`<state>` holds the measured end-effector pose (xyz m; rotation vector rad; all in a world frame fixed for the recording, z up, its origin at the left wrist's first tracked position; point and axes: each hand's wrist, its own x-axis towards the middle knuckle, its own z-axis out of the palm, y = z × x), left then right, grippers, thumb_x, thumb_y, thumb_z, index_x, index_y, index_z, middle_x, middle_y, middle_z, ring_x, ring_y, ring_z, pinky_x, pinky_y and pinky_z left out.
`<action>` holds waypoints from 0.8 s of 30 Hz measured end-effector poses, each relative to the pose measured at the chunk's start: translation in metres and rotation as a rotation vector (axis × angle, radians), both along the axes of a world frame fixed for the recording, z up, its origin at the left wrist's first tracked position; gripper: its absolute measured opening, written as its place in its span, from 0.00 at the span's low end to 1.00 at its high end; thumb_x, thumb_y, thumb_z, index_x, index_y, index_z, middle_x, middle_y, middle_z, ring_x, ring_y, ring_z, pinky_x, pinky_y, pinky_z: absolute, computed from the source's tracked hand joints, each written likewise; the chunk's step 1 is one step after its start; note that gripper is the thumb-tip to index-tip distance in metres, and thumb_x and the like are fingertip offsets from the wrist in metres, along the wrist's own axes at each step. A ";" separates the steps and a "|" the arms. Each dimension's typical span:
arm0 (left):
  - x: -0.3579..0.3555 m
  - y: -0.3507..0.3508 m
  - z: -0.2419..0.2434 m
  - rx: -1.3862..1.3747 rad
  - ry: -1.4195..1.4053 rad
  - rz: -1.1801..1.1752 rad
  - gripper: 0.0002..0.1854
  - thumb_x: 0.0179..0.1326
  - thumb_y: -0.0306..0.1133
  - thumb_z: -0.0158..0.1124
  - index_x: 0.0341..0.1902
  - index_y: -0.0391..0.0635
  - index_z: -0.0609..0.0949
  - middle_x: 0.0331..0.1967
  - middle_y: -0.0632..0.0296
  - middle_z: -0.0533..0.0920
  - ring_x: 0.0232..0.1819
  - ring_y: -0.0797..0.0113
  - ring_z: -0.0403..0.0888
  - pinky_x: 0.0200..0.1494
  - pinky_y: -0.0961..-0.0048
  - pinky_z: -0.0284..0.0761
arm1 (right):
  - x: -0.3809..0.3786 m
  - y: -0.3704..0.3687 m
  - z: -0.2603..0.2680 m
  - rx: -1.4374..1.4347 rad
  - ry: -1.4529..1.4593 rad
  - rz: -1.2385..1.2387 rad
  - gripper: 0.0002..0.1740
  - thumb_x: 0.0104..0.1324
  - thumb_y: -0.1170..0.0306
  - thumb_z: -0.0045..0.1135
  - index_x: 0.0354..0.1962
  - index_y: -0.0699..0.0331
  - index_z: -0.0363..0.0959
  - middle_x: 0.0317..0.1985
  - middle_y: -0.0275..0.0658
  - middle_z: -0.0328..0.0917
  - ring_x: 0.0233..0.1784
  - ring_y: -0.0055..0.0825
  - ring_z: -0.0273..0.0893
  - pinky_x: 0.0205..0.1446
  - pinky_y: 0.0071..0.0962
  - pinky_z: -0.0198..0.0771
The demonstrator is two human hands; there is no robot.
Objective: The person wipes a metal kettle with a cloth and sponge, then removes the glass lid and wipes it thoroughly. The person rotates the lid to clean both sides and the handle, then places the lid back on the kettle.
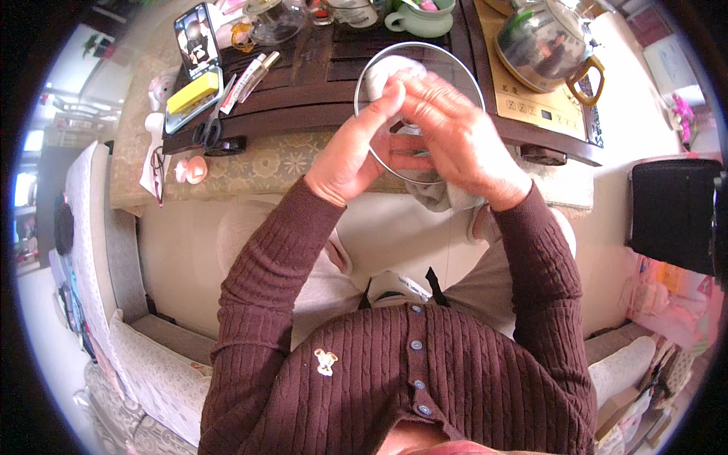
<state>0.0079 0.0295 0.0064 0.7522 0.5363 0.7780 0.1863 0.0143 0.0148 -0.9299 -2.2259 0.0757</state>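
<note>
A round glass lid with a metal rim is held up in front of me, above the edge of the dark wooden tea table. My left hand grips its left side, the thumb over the glass and the fingers seen through it. Across the upper right of the lid lies my right hand, pressed to a white cloth that shows at the lid's upper left. More of a pale cloth hangs below the lid, under my right hand. The fingertips of the right hand are partly hidden.
On the dark tea table lie scissors, tubes and a yellow block on a case, by a propped phone. A metal kettle stands right on a gold hotplate. A green cup and glassware stand behind.
</note>
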 end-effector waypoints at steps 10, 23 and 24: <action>0.003 0.002 -0.009 0.047 0.011 0.002 0.42 0.67 0.60 0.58 0.73 0.40 0.64 0.63 0.56 0.74 0.62 0.63 0.75 0.60 0.62 0.75 | -0.010 -0.008 -0.006 0.007 -0.058 -0.101 0.28 0.61 0.70 0.54 0.61 0.63 0.70 0.65 0.44 0.71 0.70 0.39 0.68 0.77 0.45 0.54; -0.008 0.020 -0.009 0.123 -0.062 0.185 0.37 0.73 0.51 0.50 0.76 0.41 0.58 0.68 0.53 0.69 0.62 0.46 0.75 0.62 0.52 0.75 | 0.006 -0.006 -0.018 -0.095 0.174 -0.118 0.15 0.56 0.77 0.58 0.43 0.58 0.80 0.44 0.39 0.83 0.51 0.38 0.80 0.56 0.40 0.71; -0.010 0.019 -0.008 0.090 -0.013 0.158 0.37 0.72 0.52 0.51 0.76 0.41 0.58 0.68 0.53 0.69 0.62 0.44 0.75 0.61 0.52 0.75 | 0.011 0.002 -0.014 -0.042 0.276 -0.226 0.14 0.56 0.80 0.58 0.39 0.59 0.81 0.39 0.41 0.83 0.47 0.42 0.81 0.52 0.38 0.74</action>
